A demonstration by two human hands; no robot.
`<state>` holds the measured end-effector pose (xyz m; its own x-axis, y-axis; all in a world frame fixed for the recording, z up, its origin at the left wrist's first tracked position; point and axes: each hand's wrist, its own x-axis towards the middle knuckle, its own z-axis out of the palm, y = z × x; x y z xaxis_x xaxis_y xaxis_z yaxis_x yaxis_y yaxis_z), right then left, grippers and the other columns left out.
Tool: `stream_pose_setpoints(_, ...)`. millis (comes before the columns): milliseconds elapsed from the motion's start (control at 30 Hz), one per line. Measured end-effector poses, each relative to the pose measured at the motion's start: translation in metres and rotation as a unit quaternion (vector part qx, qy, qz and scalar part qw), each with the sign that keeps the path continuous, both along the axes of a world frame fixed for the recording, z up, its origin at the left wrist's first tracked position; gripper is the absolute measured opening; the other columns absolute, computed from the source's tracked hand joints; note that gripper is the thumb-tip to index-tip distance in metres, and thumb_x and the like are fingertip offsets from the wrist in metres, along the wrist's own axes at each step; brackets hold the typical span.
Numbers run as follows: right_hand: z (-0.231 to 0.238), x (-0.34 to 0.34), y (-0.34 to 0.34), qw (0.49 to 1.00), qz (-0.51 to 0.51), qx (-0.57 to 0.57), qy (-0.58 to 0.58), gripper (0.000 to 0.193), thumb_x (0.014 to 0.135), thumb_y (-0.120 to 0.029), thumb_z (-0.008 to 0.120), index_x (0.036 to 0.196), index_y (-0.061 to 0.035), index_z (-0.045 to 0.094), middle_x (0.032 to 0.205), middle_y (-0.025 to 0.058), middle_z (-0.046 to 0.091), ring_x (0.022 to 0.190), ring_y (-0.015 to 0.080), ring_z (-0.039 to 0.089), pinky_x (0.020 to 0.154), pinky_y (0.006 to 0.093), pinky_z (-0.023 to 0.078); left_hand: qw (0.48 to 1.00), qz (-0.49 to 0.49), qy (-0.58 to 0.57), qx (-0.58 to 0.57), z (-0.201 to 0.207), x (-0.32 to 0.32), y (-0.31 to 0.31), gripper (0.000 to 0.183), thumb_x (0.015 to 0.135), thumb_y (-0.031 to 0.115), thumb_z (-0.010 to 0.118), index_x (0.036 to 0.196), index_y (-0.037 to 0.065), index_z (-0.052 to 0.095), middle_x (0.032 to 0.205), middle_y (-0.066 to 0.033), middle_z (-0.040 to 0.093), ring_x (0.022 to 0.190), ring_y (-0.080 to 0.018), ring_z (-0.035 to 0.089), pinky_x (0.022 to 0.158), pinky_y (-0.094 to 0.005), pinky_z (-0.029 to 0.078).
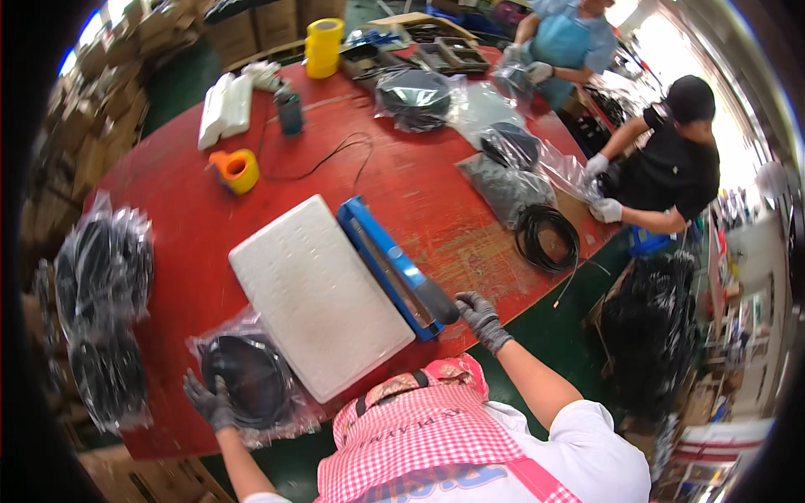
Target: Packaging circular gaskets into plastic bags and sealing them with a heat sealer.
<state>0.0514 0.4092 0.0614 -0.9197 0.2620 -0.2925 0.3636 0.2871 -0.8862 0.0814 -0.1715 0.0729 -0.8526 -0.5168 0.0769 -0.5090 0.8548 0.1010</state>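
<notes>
My left hand (210, 402), in a grey glove, rests at the left side of a clear plastic bag holding a coil of black cable (245, 381). Its fingers are spread. My right hand (482, 320), gloved the same way, is beside the dark handle end of a blue bag sealer (390, 272). The fingers there are stretched out and loosely bent, close to the handle; whether they touch it is hard to see. Between the bagged coil and the sealer lies a white foam slab (319, 293), its lower edge near my body.
The red table (436, 197) carries an orange tape dispenser (236, 170), yellow tape rolls (324, 49), a dark bottle (288, 109) and a loose black coil (547, 239). More bagged coils (105, 268) lie at the left edge. Two co-workers (675, 155) in white gloves handle bags at the far right.
</notes>
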Motion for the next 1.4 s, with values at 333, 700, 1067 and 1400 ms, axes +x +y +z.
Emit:
stream_pose_setpoints(333, -0.006, -0.054, 0.092, 0.919, -0.155, -0.343, -0.115, 0.014, 0.083, -0.023, 0.055, 0.084, -0.009, 0.055, 0.074, 0.0031, 0.058, 0.063, 0.0137, 0.058, 0.055, 0.0275, 0.05, 0.977, -0.084, -0.136, -0.142, 0.012, 0.009, 0.104, 0.076, 0.072, 0.043, 0.053, 0.135, 0.011, 0.023, 0.138, -0.0211, 0.017, 0.127, -0.0345, 0.018, 0.105, -0.0451, 0.014)
stream_pose_setpoints(700, -0.042, -0.294, 0.288, 0.887, -0.337, -0.317, 0.005, 0.027, 0.081, -0.031, 0.049, 0.08, -0.0048, 0.055, 0.079, 0.0138, 0.058, 0.072, 0.0263, 0.059, 0.063, 0.0336, 0.049, 0.912, -0.375, -0.137, 0.094, -0.045, -0.023, 0.309, 0.076, 0.065, 0.044, 0.061, 0.125, 0.005, 0.037, 0.13, -0.0276, 0.028, 0.121, -0.0443, 0.023, 0.1, -0.0536, 0.016)
stream_pose_setpoints(1067, -0.06, -0.355, 0.335, 0.937, -0.213, -0.101, -0.258, 0.027, 0.078, -0.035, 0.058, 0.069, -0.0101, 0.052, 0.053, 0.0004, 0.046, 0.035, 0.0103, 0.039, 0.028, 0.023, 0.03, 0.935, -0.299, -0.147, 0.124, -0.045, -0.015, 0.325, 0.056, 0.075, 0.031, 0.05, 0.124, 0.005, 0.041, 0.13, -0.0244, 0.033, 0.123, -0.0367, 0.026, 0.102, -0.0427, 0.022)
stream_pose_setpoints(1400, -0.069, -0.39, 0.328, 0.941, -0.302, 0.149, -0.018, 0.049, 0.083, -0.042, 0.041, 0.081, 0.0036, 0.059, 0.076, 0.0209, 0.059, 0.074, 0.032, 0.057, 0.069, 0.0402, 0.042, 0.931, -0.29, -0.202, 0.089, -0.03, -0.027, 0.329, 0.07, 0.068, 0.038, 0.054, 0.126, 0.004, 0.035, 0.132, -0.0242, 0.026, 0.125, -0.0379, 0.02, 0.102, -0.0499, 0.014)
